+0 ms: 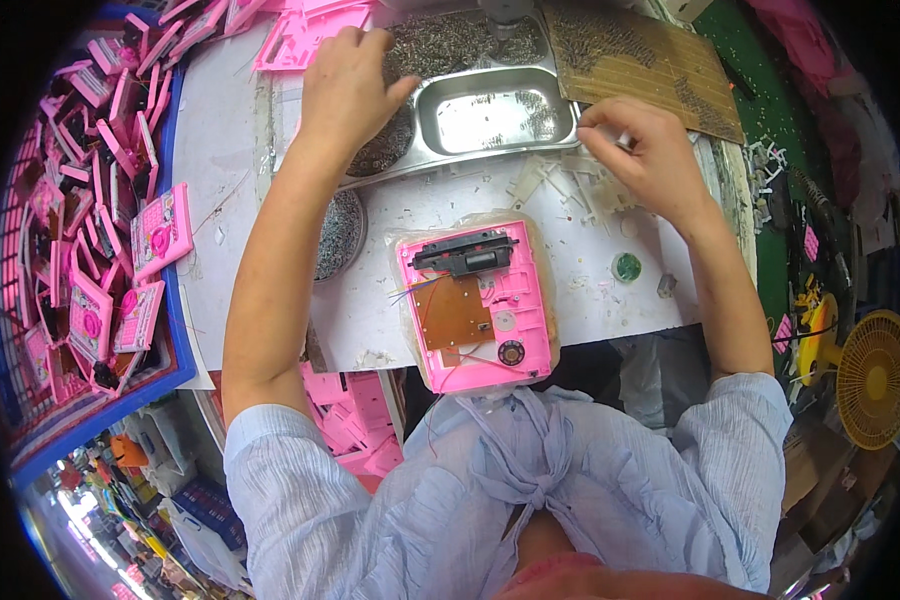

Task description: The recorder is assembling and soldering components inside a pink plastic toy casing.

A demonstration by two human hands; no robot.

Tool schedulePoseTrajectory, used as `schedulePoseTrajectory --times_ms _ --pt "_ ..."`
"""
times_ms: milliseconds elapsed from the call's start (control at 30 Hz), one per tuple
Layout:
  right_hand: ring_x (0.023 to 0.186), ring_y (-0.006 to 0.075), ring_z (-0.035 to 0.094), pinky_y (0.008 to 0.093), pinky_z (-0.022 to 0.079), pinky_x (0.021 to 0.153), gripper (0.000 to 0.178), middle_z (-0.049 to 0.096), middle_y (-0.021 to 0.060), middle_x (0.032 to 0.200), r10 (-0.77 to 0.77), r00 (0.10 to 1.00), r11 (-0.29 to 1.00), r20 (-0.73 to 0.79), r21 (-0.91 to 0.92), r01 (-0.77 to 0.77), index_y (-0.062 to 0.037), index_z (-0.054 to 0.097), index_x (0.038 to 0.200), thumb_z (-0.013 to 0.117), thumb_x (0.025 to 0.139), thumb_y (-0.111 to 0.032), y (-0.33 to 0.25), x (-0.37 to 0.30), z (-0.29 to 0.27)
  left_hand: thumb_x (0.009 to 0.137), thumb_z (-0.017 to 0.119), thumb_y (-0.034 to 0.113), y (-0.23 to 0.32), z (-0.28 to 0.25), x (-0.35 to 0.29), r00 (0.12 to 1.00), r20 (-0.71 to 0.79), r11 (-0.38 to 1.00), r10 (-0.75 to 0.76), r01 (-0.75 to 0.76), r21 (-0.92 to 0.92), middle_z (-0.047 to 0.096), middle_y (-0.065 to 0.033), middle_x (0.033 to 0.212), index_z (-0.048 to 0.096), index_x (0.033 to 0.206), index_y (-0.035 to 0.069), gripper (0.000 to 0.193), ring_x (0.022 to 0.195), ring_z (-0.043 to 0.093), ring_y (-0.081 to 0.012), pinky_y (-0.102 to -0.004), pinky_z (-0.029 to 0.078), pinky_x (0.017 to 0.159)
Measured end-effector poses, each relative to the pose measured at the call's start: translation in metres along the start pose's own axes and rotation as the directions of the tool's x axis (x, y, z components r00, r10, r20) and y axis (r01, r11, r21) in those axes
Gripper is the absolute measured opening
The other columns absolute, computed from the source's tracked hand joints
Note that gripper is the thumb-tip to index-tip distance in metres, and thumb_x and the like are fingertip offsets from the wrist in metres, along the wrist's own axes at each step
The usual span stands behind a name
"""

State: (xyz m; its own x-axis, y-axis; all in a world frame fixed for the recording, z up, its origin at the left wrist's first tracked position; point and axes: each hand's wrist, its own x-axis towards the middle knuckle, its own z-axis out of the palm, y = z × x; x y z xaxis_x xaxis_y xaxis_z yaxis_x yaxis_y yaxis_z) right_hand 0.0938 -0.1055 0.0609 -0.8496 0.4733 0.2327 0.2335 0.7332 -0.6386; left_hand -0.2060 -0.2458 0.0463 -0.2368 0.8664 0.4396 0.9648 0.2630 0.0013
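My left hand reaches over the left part of a metal compartment tray, its thumb spread from the fingers and nothing visible in it. Small dark screws fill the tray's far compartment. My right hand is by the tray's right end, fingertips drawn together; whatever they hold, if anything, is too small to see. Nearer me, an open pink plastic housing lies on a padded, plastic-wrapped base. Inside it are a brown circuit board, a black module and a small round speaker.
A blue crate of pink toy units stands at the left. Beside the tray are a round dish of tiny parts and white plastic pieces. Corrugated cardboard lies at the far right. A yellow fan stands right.
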Motion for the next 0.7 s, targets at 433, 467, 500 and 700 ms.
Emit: schedulePoseTrajectory --times_ms 433,467,500,700 --pt "0.07 0.0194 0.065 0.0298 0.047 0.055 0.015 0.071 0.0082 0.089 -0.157 0.988 0.988 0.008 -0.012 0.157 -0.0038 0.074 0.099 0.07 0.092 -0.017 0.005 0.004 0.014 0.085 0.074 0.017 0.011 0.002 -0.008 0.961 -0.143 0.947 0.239 -0.263 -0.187 0.068 -0.0062 0.087 0.072 0.087 0.009 0.009 0.091 0.067 -0.0297 -0.0426 0.054 0.078" --pt "0.07 0.0194 0.065 0.0298 0.047 0.055 0.015 0.071 0.0082 0.089 -0.157 0.988 0.988 0.01 -0.012 0.157 -0.0037 0.074 0.099 0.07 0.092 -0.017 0.006 0.003 0.014 0.085 0.074 0.018 0.011 0.004 -0.007 0.97 -0.117 0.968 0.211 -0.224 -0.114 0.068 -0.0066 0.088 0.072 0.086 0.009 0.01 0.09 0.067 -0.0299 -0.0427 0.054 0.078" --pt "0.07 0.0194 0.065 0.0297 0.047 0.055 0.015 0.071 0.0081 0.089 -0.17 0.985 0.985 0.004 -0.007 0.17 -0.0036 0.074 0.099 0.07 0.092 -0.017 0.006 0.003 0.015 0.085 0.074 0.019 0.01 0.005 -0.006 0.979 -0.095 0.982 0.181 -0.185 -0.037 0.068 -0.007 0.088 0.072 0.086 0.009 0.01 0.089 0.067 -0.03 -0.0429 0.054 0.077" --pt "0.071 0.0195 0.065 0.0299 0.048 0.055 0.015 0.071 0.008 0.088 -0.17 0.986 0.985 -0.006 0.007 0.17 -0.0034 0.074 0.099 0.071 0.092 -0.017 0.004 0.004 0.012 0.085 0.074 0.014 0.023 -0.002 0.0 0.992 -0.075 0.995 0.098 -0.098 0.007 0.069 -0.0105 0.092 0.069 0.095 0.006 0.013 0.089 0.067 -0.033 -0.0433 0.054 0.079"
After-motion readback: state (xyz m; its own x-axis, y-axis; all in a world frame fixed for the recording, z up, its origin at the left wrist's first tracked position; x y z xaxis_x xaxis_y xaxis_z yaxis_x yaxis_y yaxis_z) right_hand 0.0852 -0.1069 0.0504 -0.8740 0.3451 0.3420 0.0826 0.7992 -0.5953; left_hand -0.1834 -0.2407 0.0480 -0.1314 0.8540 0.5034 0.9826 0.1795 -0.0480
